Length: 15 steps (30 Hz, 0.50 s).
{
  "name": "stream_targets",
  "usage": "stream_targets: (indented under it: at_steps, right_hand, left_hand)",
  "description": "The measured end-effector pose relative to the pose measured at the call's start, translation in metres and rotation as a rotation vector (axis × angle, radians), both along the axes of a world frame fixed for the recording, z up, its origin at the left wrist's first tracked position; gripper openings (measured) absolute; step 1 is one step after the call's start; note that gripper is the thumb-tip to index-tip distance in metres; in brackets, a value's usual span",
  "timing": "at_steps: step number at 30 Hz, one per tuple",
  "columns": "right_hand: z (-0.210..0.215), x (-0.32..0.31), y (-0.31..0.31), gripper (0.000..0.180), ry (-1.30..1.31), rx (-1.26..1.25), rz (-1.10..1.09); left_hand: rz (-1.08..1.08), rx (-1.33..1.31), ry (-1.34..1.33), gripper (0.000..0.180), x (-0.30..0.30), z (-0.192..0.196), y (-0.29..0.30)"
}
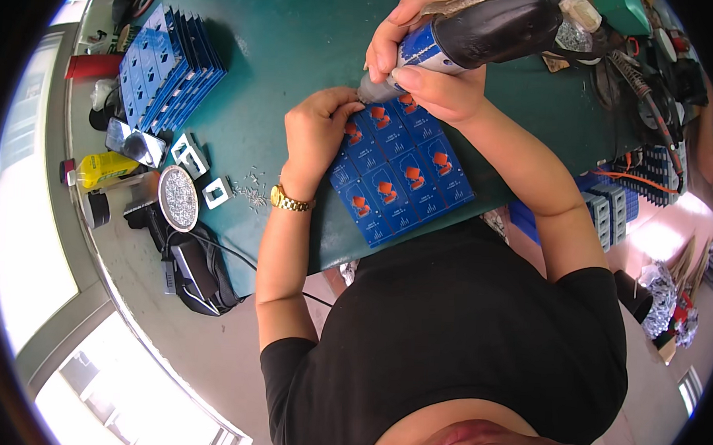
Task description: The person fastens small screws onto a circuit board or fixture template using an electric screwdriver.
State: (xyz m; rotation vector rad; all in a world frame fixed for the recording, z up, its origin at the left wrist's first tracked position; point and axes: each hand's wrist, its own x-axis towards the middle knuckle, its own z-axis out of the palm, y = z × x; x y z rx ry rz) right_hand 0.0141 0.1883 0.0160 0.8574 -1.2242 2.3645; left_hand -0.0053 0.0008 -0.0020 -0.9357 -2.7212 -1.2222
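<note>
My right hand (438, 83) is wrapped round a power screwdriver (428, 49) with a blue and grey body and a black wrapped end. Its grey nose points down at the upper left corner of a blue panel (402, 177), printed with rows of orange and white marks. Beside the nose, my left hand (322, 125) has thumb and fingers pinched together at that corner. What the pinch holds, if anything, is too small to make out. The panel lies flat, close to the table's near edge, and the tool's tip is hidden by my fingers.
Several blue panels stand in a stack (172, 70) at the far left. Loose screws (252, 190) lie near a round dish (178, 199) full of small metal pieces. White frames (216, 192), a yellow bottle (104, 168) and a black bag (199, 273) are nearby. Cables and tools crowd the right.
</note>
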Motion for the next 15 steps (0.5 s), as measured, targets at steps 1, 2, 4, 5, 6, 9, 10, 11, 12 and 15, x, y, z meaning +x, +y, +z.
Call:
stream_targets:
  at_steps: [1, 2, 4, 5, 6, 9, 10, 11, 12, 15]
  right_hand:
    - [0.0, 0.0, 0.001, 0.045, 0.004, -0.003, -0.002]
    - [0.0, 0.0, 0.001, 0.045, 0.009, -0.006, -0.003]
    - [0.001, 0.0, 0.0, 0.045, -0.008, -0.008, -0.005]
    - [0.001, 0.0, -0.001, 0.045, -0.024, -0.011, -0.006]
    - [0.003, 0.0, 0.0, 0.045, -0.024, -0.011, -0.007]
    - [0.004, -0.004, -0.005, 0.044, -0.063, 0.19, -0.079]
    - [0.009, -0.012, -0.017, 0.041, 0.034, 0.149, -0.119]
    - [0.016, -0.015, -0.025, 0.039, 0.132, 0.108, -0.159]
    - [0.026, -0.004, -0.014, 0.036, 0.053, 0.277, -0.247]
    - [0.031, -0.012, -0.021, 0.028, 0.107, 0.402, -0.339]
  left_hand:
    - [-0.008, 0.0, 0.027, 0.01, 0.0, -0.001, 0.0]
    - [-0.009, 0.001, 0.027, 0.01, 0.0, -0.003, 0.0]
    - [-0.026, 0.064, 0.082, 0.01, -0.001, -0.005, 0.0]
    - [-0.027, 0.065, 0.082, 0.01, -0.001, -0.005, 0.001]
    - [-0.019, 0.084, 0.043, 0.012, -0.001, -0.005, 0.002]
    - [-0.013, 0.066, 0.019, 0.012, -0.003, -0.001, 0.003]
    - [-0.006, 0.027, 0.03, 0.01, -0.003, 0.0, 0.002]
    - [0.002, 0.028, 0.031, 0.01, -0.003, 0.001, 0.001]
    - [0.036, -0.007, -0.073, 0.012, -0.002, 0.002, -0.001]
    - [-0.026, -0.076, -0.089, 0.017, -0.002, 0.009, -0.008]
